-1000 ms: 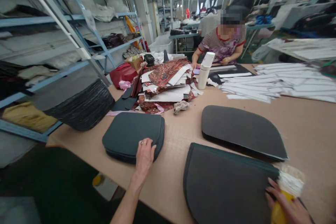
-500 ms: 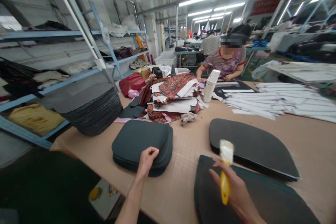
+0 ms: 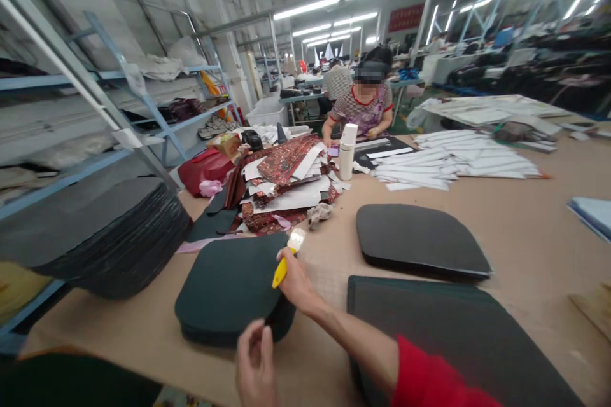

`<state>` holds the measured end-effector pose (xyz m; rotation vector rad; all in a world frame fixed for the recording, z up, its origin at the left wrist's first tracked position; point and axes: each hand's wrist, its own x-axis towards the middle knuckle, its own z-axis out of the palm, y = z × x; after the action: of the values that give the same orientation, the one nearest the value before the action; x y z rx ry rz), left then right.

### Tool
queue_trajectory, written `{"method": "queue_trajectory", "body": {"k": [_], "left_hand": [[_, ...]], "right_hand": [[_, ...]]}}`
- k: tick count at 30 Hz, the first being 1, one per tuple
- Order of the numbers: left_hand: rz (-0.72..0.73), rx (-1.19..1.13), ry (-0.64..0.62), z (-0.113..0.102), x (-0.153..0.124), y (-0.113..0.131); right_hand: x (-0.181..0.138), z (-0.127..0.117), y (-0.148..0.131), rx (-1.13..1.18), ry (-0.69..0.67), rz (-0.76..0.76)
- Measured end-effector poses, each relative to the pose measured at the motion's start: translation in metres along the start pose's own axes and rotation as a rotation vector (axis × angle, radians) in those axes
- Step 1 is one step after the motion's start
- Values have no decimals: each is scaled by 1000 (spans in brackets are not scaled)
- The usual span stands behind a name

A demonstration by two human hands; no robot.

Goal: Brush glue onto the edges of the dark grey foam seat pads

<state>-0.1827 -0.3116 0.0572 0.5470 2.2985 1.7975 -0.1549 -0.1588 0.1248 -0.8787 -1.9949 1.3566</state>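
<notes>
1. The right hand [image 3: 294,280] is closed round the yellow handle of a brush [image 3: 285,261], its pale bristles up and away from the wrist, at the far right edge of the stack of dark panels [image 3: 229,289] near the table's front edge. The red sleeve [image 3: 429,378] crosses over the big dark panel [image 3: 458,337] on the way there.
2. The left hand [image 3: 255,365] hovers low, just in front of that stack, fingers loosely curled and holding nothing — it does not seem to touch the panels, though blur makes this hard to tell.
3. Risk, as I judge it: with nothing pinning the stack, a push from the brush could slide the top panel off square.
4. The forearm lies over the big dark panel; anything wet on it could smear onto the sleeve.
5. The bristles sit close to the crumpled rag [image 3: 319,213] and the heap of patterned scraps [image 3: 286,181] — a wide stroke could catch them.
6. Farther off stand a white bottle [image 3: 347,151], another dark panel [image 3: 420,241], white strips [image 3: 453,162] and a co-worker [image 3: 365,105] across the table [image 3: 525,229].
</notes>
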Motion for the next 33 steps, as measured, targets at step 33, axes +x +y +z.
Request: {"method": "queue_trajectory", "body": {"k": [33], "left_hand": [[-102,341,-589,97,-108,32]], "right_hand": [[-258,-327,189,-428,356,296]]}}
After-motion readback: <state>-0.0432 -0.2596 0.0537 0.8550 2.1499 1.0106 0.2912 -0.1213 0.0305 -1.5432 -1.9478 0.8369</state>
